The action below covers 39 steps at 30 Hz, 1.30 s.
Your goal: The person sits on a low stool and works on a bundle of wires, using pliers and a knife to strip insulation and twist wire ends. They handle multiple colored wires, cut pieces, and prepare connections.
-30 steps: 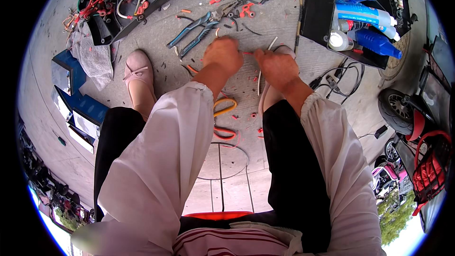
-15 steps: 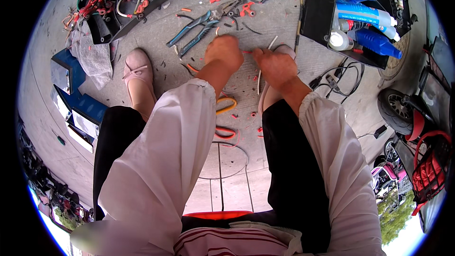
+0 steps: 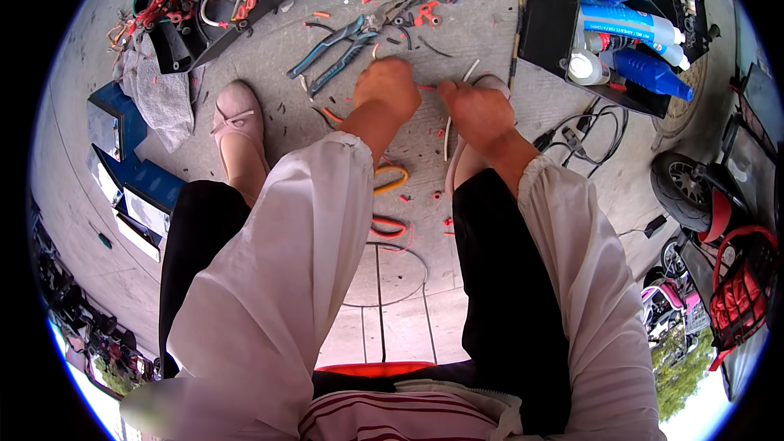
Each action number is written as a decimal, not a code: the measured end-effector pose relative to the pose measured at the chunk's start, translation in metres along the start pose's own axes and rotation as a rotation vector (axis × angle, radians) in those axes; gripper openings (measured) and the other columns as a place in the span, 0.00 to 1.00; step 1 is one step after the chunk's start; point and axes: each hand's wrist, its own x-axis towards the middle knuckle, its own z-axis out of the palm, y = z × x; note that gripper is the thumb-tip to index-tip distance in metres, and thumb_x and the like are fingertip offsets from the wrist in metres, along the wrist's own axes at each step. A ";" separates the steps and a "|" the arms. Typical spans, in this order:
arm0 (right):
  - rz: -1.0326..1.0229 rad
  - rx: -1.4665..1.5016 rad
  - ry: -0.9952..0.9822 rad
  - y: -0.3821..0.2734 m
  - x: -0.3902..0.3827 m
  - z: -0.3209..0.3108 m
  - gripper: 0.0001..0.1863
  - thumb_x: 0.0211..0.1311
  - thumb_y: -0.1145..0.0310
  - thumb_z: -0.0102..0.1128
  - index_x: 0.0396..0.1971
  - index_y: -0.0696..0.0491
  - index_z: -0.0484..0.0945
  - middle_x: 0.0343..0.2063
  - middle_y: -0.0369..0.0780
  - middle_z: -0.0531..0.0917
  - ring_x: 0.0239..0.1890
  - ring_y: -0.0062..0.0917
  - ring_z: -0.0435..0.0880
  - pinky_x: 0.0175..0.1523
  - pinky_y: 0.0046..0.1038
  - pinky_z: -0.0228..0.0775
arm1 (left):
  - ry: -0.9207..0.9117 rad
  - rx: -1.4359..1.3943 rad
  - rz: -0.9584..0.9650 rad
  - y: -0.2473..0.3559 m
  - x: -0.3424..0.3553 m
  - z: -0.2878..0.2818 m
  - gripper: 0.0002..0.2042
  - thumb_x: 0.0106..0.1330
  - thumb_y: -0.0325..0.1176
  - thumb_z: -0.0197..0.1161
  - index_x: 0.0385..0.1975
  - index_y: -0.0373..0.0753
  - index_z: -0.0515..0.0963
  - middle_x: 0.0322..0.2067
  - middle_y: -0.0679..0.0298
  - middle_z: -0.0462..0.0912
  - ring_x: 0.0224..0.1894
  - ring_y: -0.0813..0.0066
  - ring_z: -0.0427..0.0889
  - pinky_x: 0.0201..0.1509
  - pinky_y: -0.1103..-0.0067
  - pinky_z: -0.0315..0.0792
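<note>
My left hand [image 3: 385, 87] is closed, with the end of a thin red wire [image 3: 428, 87] in it. My right hand [image 3: 475, 110] pinches the other end, a short gap away. A white wire [image 3: 447, 137] runs behind my right hand; I cannot tell whether it is held. Just beyond my left hand lie blue-and-black handled pliers [image 3: 333, 65], among short wire offcuts and red terminal caps [image 3: 426, 13]. Between my legs on the ground are an orange cable loop [image 3: 389, 181] and a red loop [image 3: 387, 227].
A black tray of wires [image 3: 189, 57] and a grey rag [image 3: 159, 98] are upper left, blue folded panels [image 3: 151, 180] at left. A black box [image 3: 549, 20] of tubes and bottles, coiled cables [image 3: 600, 143] and a wheel [image 3: 678, 192] are at right. My shoes flank my hands.
My left hand has shifted very slightly up and to the right since a second ago, still closed. My right hand stays in nearly the same place.
</note>
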 end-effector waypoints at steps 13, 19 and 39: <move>0.003 -0.039 -0.103 -0.001 0.007 -0.013 0.07 0.56 0.73 0.53 0.36 0.50 0.73 0.27 0.40 0.84 0.27 0.36 0.86 0.30 0.36 0.78 | 0.010 -0.015 0.003 -0.002 0.000 0.001 0.13 0.57 0.31 0.62 0.42 0.39 0.83 0.47 0.53 0.82 0.52 0.55 0.81 0.55 0.69 0.76; 0.004 -0.059 -0.120 0.000 0.005 -0.013 0.08 0.57 0.73 0.52 0.37 0.49 0.74 0.28 0.41 0.85 0.28 0.38 0.86 0.33 0.37 0.79 | 0.061 -0.034 0.008 -0.005 0.000 0.008 0.12 0.59 0.38 0.63 0.37 0.39 0.80 0.43 0.51 0.81 0.49 0.52 0.80 0.53 0.63 0.75; 0.007 -0.083 -0.164 0.002 0.006 -0.017 0.06 0.57 0.73 0.52 0.35 0.50 0.75 0.27 0.42 0.85 0.31 0.38 0.86 0.34 0.36 0.78 | 0.042 -0.019 -0.007 -0.005 0.000 0.006 0.12 0.60 0.39 0.63 0.38 0.40 0.80 0.44 0.53 0.81 0.50 0.52 0.80 0.54 0.64 0.75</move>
